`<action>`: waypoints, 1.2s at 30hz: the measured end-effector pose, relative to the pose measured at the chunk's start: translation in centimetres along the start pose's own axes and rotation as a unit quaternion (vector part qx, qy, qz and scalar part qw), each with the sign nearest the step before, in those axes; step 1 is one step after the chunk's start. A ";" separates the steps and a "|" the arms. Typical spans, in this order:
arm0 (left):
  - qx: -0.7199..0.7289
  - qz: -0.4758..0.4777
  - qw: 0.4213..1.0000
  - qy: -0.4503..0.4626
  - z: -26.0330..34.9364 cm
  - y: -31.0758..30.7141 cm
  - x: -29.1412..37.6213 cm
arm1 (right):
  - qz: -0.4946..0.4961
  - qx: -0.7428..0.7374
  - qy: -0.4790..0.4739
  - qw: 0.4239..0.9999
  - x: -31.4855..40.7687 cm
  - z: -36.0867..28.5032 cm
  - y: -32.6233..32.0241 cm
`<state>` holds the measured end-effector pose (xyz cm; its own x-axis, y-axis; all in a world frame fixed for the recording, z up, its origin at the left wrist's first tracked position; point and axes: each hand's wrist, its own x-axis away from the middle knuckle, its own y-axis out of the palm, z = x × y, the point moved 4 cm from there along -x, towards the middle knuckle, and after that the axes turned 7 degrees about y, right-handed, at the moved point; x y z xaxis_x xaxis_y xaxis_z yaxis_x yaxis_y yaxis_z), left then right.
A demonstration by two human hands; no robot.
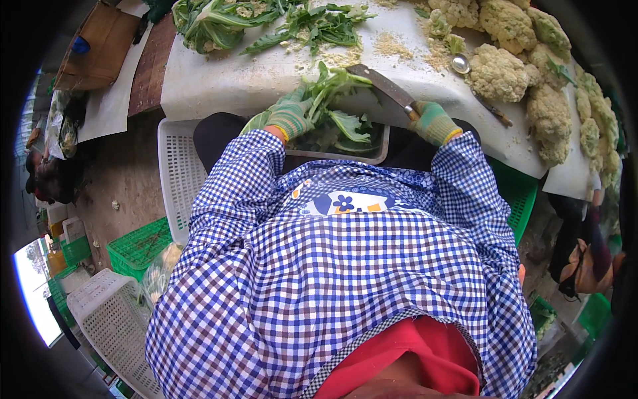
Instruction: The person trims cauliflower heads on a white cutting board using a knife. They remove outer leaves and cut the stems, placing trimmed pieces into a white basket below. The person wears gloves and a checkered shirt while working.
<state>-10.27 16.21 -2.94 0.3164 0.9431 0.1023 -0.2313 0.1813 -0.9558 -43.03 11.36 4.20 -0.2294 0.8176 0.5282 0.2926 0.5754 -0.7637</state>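
Observation:
My left hand, in a striped knit glove, grips a bunch of green cauliflower leaves and stalks at the table's near edge. Whether a head is within the bunch is hidden. My right hand, gloved too, is closed around the handle of a broad-bladed knife. Its dark blade points up and left, with the tip beside the leaf stalks. Below the hands, a shallow container at my lap has cut leaves in and over it.
Trimmed cauliflower heads are piled at the right, near a metal spoon and a second knife. Leafy trimmings lie across the white-covered table. A white crate stands at my left. Other people are at the sides.

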 end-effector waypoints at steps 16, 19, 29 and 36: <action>-0.021 -0.270 0.958 0.096 4.4 9.5 -1.5 | 0.026 -0.206 0.002 0.978 5.9 2.4 -1.3; 0.101 -0.262 0.953 0.114 5.3 7.3 -3.0 | 0.023 -0.307 0.046 0.950 0.6 0.7 -3.4; 0.021 0.288 0.950 -0.123 -15.8 -9.9 -11.8 | -0.017 -0.070 0.005 0.997 -15.7 -8.9 -6.9; 0.041 0.220 0.961 -0.163 -22.2 -12.7 -26.1 | 0.042 -0.020 -0.009 0.999 -25.5 -14.0 -13.7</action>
<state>4.85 -16.87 0.37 -0.1315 0.9681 -0.2131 -0.3522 -0.2466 -0.9029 -28.17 -17.09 6.38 -0.2200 0.8625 0.4558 0.3485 0.5059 -0.7891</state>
